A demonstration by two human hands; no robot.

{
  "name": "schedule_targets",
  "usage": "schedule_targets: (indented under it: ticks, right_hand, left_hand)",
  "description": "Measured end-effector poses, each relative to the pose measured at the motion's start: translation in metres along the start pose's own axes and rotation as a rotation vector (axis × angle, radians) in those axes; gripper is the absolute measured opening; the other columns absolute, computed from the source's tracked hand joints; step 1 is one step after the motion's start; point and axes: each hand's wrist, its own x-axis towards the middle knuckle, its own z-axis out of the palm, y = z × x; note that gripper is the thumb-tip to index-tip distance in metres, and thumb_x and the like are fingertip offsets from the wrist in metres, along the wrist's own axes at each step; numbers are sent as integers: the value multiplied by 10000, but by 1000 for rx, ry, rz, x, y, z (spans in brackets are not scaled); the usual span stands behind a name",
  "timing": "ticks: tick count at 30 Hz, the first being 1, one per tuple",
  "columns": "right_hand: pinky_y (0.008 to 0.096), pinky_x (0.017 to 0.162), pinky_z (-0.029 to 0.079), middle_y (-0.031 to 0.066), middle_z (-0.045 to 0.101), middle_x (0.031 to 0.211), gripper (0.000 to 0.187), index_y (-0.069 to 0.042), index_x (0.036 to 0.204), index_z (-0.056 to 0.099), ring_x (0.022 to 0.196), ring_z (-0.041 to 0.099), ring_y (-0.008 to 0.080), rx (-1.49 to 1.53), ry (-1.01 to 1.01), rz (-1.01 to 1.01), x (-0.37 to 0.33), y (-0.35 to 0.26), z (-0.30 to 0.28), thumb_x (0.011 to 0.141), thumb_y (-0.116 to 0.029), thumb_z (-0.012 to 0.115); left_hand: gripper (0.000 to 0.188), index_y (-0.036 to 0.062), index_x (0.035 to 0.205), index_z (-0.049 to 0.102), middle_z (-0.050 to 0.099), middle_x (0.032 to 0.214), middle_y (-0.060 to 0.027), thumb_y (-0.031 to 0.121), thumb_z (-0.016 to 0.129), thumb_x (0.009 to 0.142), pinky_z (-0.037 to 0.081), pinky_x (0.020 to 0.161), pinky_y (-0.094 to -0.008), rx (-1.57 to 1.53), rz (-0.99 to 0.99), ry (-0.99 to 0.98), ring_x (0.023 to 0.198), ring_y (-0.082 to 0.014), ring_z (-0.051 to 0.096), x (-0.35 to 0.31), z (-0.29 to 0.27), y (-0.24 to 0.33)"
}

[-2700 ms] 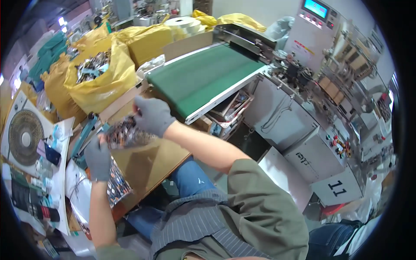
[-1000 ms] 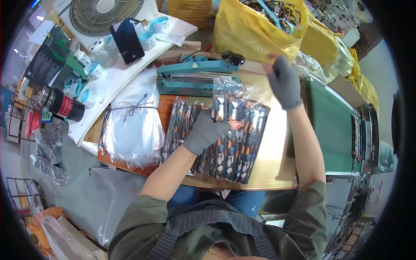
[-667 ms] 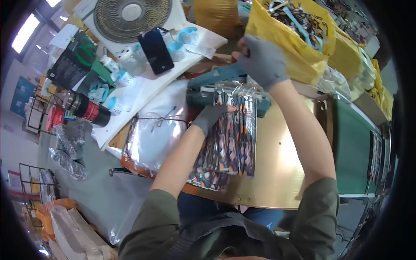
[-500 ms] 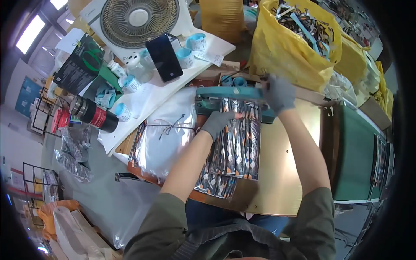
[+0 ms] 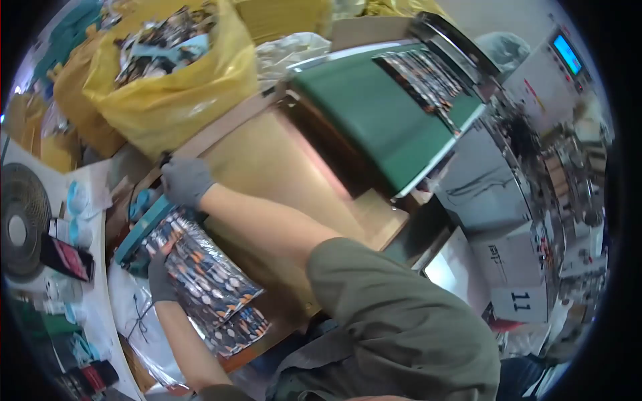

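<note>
Left hand (image 5: 162,275) (grey glove, bare fingertips): positioned at the lower left of the frame, laid on the upper end of a clear packet (image 5: 206,271) of dark, patterned strips; whether the fingers pinch the packet cannot be told. Right hand (image 5: 186,180) (grey glove): left of frame centre, fingers curled around the end of the teal sealer (image 5: 139,230) arm – a dark knob projects above the glove. The packet's upper end lies against the sealer; its lower end overlaps a second packet (image 5: 242,332) on the worktable (image 5: 267,157). A tied stack of clear bags (image 5: 144,334) lies at the lower left – beside the left hand. A green conveyor (image 5: 348,100) at upper right carries another packet (image 5: 424,80); a yellow sack (image 5: 194,110) stands at upper left
</note>
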Motion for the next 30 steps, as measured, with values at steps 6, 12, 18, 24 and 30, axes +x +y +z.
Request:
schedule_targets:
  ticks: [6, 12, 18, 24, 30]
  right_hand:
    - [430, 957, 380, 240, 476, 1230, 730, -11, 1274, 388, 1142, 475, 387, 224, -311, 165, -18, 25, -80, 778, -506, 593]
    - [422, 974, 380, 223, 478, 1252, 788, -11, 1287, 404, 1154, 467, 379, -331, -90, 101, -32, 143, -266, 749, -542, 623]
    - [376, 994, 382, 261, 498, 1263, 1052, 42, 1270, 468, 1192, 485, 345, -596, 130, 862, -41, 295, -423, 604, -764, 580]
    - [356, 1011, 347, 239, 435, 1313, 1118, 22, 1310, 414, 1256, 389, 335, -662, -56, 779, -52, 275, -403, 577, -811, 550]
    - [414, 884, 443, 268, 570, 1061, 745, 53, 1134, 498, 978, 563, 403, -521, -358, 486, -64, 174, -315, 695, -537, 617]
  left_hand:
    - [265, 64, 987, 644, 656, 920, -58, 207, 662, 765, 487, 749, -287, 120, -139, -75, 835, -184, 622, -11, 23, 24]
    - [535, 3, 1185, 529, 592, 1098, -125, 269, 702, 754, 459, 846, -334, 1155, 369, 417, 973, -220, 580, -73, -30, 34]
    - [410, -33, 1128, 552, 599, 1059, -114, 264, 624, 854, 441, 853, -306, 791, 591, -17, 959, -198, 563, -60, 143, -10]
    - [475, 67, 1112, 513, 590, 874, -28, 486, 531, 890, 427, 501, -196, 49, -274, -647, 660, -89, 551, 44, 290, -114]
    - [657, 70, 1192, 527, 578, 1145, -123, 616, 516, 826, 439, 889, -406, -325, -262, -443, 1034, -248, 550, 0, 446, -94]
